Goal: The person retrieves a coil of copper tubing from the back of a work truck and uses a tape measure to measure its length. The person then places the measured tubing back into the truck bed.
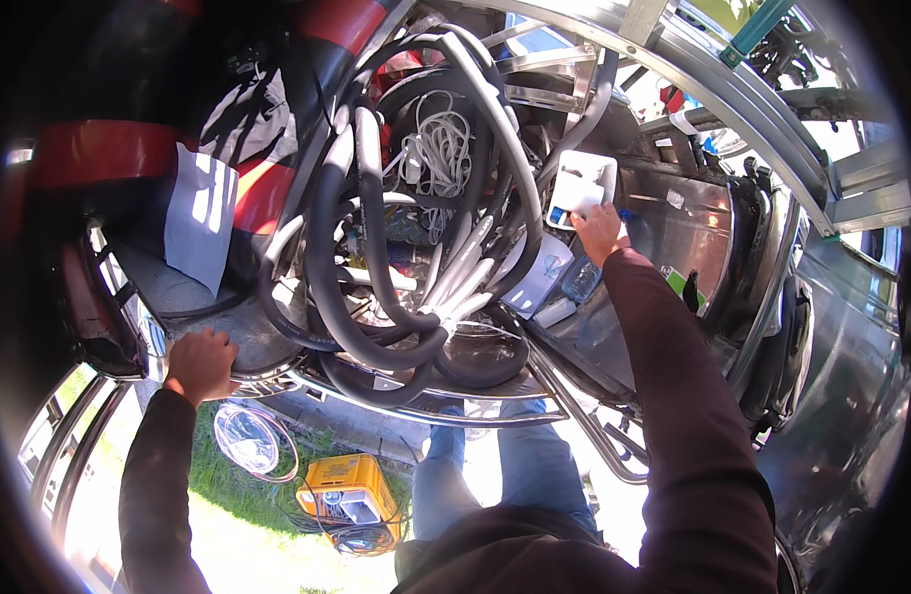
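Note:
My right hand (601, 234) reaches out ahead and grips the near edge of a small white box (581, 183), its fingers partly hidden against it. Below the box lie a clear plastic bottle (581, 280) and a white sheet with print (536, 277). My left hand (200, 366) rests at the left with its fingers curled over the edge of a grey metal panel (239, 335). Between my hands lies a big coil of dark foam-covered pipe (327, 247) with pale ends bundled together. A tangle of thin white cable (443, 148) sits inside the coil.
An aluminium ladder (762, 99) crosses the upper right. A paper sheet (200, 218) hangs by the black and red seat at left. Beneath, on grass, stand a yellow crate (351, 480) with black cable and a coil of thin tubing (252, 441). A metal rail (445, 418) runs before my legs.

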The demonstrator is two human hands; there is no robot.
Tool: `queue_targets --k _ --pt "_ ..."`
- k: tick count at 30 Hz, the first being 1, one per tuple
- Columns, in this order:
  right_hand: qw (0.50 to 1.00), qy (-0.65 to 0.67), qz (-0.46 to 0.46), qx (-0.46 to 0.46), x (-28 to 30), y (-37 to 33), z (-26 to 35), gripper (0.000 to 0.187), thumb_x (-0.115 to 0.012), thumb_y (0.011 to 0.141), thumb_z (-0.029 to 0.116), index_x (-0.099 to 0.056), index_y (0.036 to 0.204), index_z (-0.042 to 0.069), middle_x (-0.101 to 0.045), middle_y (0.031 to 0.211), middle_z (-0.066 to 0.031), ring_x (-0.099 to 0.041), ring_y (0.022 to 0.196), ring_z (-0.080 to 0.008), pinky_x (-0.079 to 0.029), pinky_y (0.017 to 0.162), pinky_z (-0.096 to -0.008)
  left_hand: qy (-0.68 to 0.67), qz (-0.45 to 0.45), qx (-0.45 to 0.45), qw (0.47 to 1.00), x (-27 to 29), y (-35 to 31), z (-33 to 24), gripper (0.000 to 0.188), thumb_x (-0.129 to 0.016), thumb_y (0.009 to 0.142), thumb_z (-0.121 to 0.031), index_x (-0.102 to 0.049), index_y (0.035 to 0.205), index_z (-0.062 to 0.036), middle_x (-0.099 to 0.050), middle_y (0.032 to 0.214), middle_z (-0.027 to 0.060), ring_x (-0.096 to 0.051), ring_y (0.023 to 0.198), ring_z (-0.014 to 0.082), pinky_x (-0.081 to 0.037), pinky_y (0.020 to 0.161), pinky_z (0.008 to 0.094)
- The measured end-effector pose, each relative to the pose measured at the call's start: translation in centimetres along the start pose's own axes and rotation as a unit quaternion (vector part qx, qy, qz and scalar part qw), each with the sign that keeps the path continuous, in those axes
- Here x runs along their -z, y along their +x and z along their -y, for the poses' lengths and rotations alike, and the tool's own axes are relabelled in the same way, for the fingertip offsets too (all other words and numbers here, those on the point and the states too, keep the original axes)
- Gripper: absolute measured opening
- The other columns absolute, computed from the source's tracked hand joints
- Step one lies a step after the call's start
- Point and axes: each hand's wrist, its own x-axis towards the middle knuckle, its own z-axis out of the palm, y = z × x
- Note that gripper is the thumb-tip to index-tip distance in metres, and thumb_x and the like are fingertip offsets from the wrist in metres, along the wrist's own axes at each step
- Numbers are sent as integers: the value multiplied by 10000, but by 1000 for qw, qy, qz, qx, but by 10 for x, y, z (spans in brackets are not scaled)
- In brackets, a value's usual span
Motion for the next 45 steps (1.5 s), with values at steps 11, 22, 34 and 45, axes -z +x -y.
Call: queue_targets --k 11,22,34,45 --pt "979 42 -12 -197 54 37 40 686 -632 926 224 -458 1532 -45 -610 1400 -236 -555 1346 -360 -319 1204 -534 -32 -39 -18 999 2 -3 2 408 -897 708 -434 -780 944 -122 -732 978 62 -716 998 278 -601 813 437" --pt "692 541 -29 -476 32 178 95 1142 -792 825 626 -297 1585 -68 -324 1620 -348 -539 1383 -482 -467 1139 -507 -25 -20 -26 999 6 -3 3 388 -879 730 -429 -772 942 -122 -721 967 49 -710 989 270 -591 809 427" --pt "382 900 33 -207 80 177 135 624 -775 946 516 -647 1360 67 -710 1151 -63 -666 1009 -180 -532 876 -366 -44 -33 -46 997 7 -4 5 401 -868 746 -432 -760 985 -129 -713 984 34 -704 1002 262 -593 789 422" --pt "775 626 84 36 209 177 409 553 -747 838 401 -613 1241 46 -766 1129 -191 -729 1114 -371 -553 958 -472 -8 8 -18 1000 4 0 1 482 -879 711 -495 -759 1010 -135 -712 1024 34 -697 1051 253 -607 809 426"
